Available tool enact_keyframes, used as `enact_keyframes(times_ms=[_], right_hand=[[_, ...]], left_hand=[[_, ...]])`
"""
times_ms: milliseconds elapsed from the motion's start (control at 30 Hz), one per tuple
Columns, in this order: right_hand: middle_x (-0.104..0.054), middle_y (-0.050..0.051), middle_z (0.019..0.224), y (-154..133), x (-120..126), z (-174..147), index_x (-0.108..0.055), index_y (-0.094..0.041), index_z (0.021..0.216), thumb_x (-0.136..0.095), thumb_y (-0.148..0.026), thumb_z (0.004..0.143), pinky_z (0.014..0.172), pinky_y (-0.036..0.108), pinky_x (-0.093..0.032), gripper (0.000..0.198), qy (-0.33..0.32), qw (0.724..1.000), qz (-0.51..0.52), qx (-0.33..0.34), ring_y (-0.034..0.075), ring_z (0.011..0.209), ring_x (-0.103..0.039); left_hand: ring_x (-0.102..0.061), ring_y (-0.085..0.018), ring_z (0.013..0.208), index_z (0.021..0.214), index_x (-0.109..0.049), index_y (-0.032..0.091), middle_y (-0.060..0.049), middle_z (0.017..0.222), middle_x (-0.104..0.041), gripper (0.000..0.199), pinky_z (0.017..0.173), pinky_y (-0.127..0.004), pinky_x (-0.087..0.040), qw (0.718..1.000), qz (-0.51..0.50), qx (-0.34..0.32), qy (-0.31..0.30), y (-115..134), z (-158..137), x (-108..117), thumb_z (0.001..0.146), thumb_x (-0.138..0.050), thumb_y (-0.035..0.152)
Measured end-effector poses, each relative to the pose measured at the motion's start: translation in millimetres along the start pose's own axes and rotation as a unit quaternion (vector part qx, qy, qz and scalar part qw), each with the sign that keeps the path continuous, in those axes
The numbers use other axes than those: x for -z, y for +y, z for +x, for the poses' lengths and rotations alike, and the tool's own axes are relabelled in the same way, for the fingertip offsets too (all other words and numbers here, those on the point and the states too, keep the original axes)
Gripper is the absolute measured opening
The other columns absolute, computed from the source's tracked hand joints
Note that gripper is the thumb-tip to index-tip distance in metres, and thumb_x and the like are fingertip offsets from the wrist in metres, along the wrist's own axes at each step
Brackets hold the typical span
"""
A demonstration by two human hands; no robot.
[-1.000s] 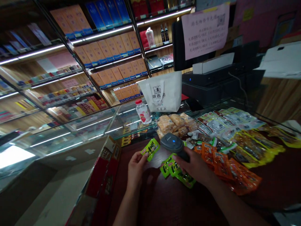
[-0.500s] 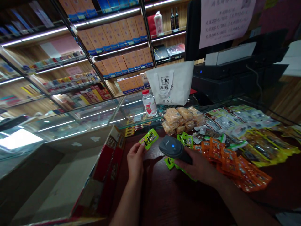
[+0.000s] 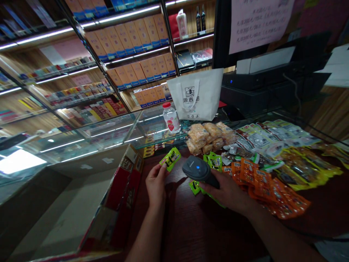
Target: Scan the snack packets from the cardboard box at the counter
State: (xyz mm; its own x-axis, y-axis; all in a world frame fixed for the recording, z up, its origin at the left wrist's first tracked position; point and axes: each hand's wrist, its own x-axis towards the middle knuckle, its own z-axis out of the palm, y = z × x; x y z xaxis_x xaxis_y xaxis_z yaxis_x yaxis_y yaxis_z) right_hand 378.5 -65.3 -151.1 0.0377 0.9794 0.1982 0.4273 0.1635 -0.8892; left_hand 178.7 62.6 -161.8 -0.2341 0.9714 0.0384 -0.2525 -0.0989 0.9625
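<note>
Pinched in my left hand (image 3: 156, 183) is a small green snack packet (image 3: 171, 159), held above the dark red counter (image 3: 180, 225). My right hand (image 3: 227, 191) wraps round the handle of a dark grey barcode scanner (image 3: 196, 169); a blue light glows on its top. The scanner's head points left, toward the packet, with a gap between them. More green packets (image 3: 214, 161) lie behind and beneath the scanner, partly hidden by it. Orange snack packets (image 3: 261, 183) lie in a pile just right of my right hand.
An open cardboard box (image 3: 109, 196) stands at left. Behind the counter items are wrapped tan snacks (image 3: 205, 136), a red-capped bottle (image 3: 171, 118) and a white tote bag (image 3: 196, 96). Yellow-edged packs (image 3: 305, 169) lie at right. A monitor (image 3: 222, 36) rises at the back.
The green packet is tipped slightly differently in my left hand. My right hand keeps the scanner in nearly the same place, and the whole view has shifted a little.
</note>
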Motion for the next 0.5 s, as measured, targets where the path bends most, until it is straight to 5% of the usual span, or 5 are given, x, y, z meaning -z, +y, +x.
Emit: enact_keyframes(times_ms=[333, 500], right_hand=[[-0.075, 0.011, 0.101, 0.1, 0.9, 0.7, -0.067, -0.016, 0.112, -0.055, -0.050, 0.091, 0.078, 0.038, -0.050, 0.042, 0.008, 1.000, -0.007, -0.009, 0.028, 0.088, -0.067], [-0.076, 0.012, 0.102, -2.6, 0.2, 0.9, -0.068, -0.015, 0.111, -0.059, -0.052, 0.086, 0.077, 0.039, -0.050, 0.046, 0.018, 0.999, 0.008, -0.046, 0.030, 0.089, -0.068]], left_hand=[[-0.066, -0.014, 0.069, 0.082, -0.073, 0.012, -0.003, 0.082, -0.073, 0.035, 0.064, -0.024, -0.054, 1.000, 0.012, -0.009, -0.005, -3.8, 3.7, 1.1, 0.058, -0.084, 0.034], [-0.067, -0.015, 0.073, 0.086, -0.072, 0.014, -0.003, 0.082, -0.072, 0.029, 0.069, -0.024, -0.053, 0.988, 0.095, -0.118, -0.005, 17.1, -6.2, 6.5, 0.069, -0.077, 0.037]])
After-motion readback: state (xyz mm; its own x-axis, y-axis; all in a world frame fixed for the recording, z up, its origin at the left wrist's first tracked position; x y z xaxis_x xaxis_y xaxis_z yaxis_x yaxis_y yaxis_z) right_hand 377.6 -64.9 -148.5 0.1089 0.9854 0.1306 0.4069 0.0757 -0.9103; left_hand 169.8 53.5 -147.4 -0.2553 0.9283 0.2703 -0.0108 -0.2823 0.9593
